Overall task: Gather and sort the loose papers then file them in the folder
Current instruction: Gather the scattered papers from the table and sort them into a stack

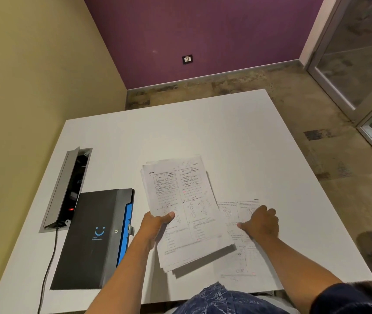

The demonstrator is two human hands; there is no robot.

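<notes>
Head cam, looks down, table (203,132) near

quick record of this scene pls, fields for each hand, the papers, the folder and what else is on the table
left hand: grips stack of papers, raised above table
right hand: rests on loose sheet, fingers curled
loose sheet: flat on table, right of stack
folder: black with blue edge, closed, flat, left of stack
cable box: set in table, lid open, cable leading out
filing: not yet done

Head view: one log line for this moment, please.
left hand: holds paper stack | right hand: on loose sheet | folder: closed | table
</notes>
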